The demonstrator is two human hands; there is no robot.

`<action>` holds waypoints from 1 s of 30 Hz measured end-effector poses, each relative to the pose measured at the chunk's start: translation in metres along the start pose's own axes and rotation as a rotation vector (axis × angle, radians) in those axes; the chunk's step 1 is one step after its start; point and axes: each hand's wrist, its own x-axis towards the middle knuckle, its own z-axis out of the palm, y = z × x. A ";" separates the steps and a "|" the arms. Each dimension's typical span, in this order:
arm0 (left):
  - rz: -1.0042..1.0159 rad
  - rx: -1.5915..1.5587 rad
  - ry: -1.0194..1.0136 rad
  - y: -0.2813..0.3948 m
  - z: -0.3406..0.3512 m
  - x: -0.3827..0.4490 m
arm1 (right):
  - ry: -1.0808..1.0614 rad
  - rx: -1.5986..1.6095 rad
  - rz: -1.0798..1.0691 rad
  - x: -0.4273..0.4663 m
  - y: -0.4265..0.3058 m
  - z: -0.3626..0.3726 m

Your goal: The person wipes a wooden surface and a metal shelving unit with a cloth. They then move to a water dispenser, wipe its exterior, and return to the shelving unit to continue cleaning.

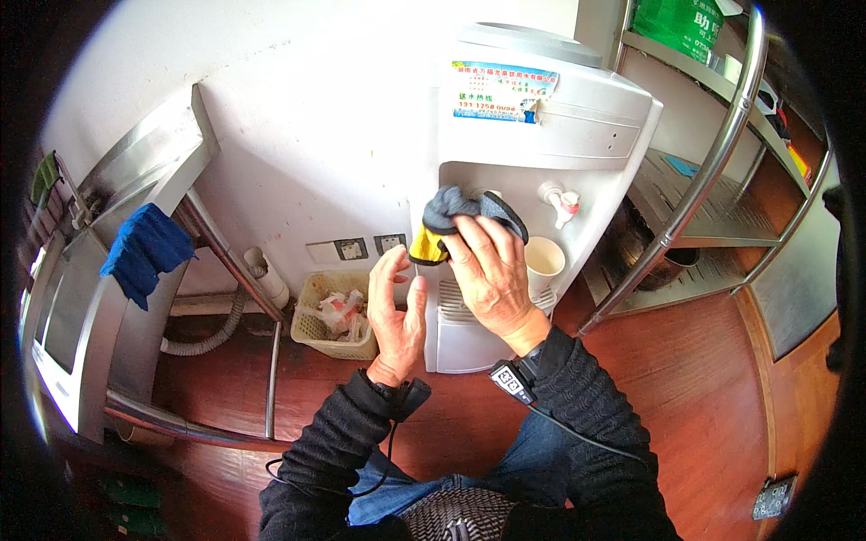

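My right hand (495,284) grips a bundled grey, yellow and black cloth (452,209) in front of a white water dispenser (541,138). The fingers press down over the cloth, hiding part of it. Just to the left is my left hand (396,321), its thumb apart from its fingers, holding nothing; its fingertips are close to the yellow end of the cloth. On the dispenser a tap (563,205) with a red-and-white lever sticks out of the recess. A pale cup (545,260) stands below it, right of my right hand, partly covered by that hand.
Left of the dispenser, a cream plastic basket (304,324) holds crumpled bags, below wall sockets (350,249). A blue cloth (147,247) hangs over a steel sink's edge at left. Steel shelving (717,233) with a dark pot (639,253) stands close on the right.
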 end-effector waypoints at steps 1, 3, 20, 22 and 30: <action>0.063 0.027 0.000 0.004 0.001 0.001 | 0.005 -0.027 0.011 0.000 0.000 0.000; 0.000 -0.073 -0.055 0.012 0.006 0.004 | 0.033 -0.085 0.003 0.004 0.005 -0.001; 0.108 0.092 -0.067 0.012 0.002 0.009 | 0.639 0.777 0.598 0.007 0.013 -0.078; 0.098 0.108 -0.061 0.009 0.003 0.006 | 0.523 0.858 0.728 -0.004 0.004 -0.064; 0.021 0.089 -0.116 0.003 0.001 0.001 | 0.367 1.154 1.075 -0.055 -0.027 0.006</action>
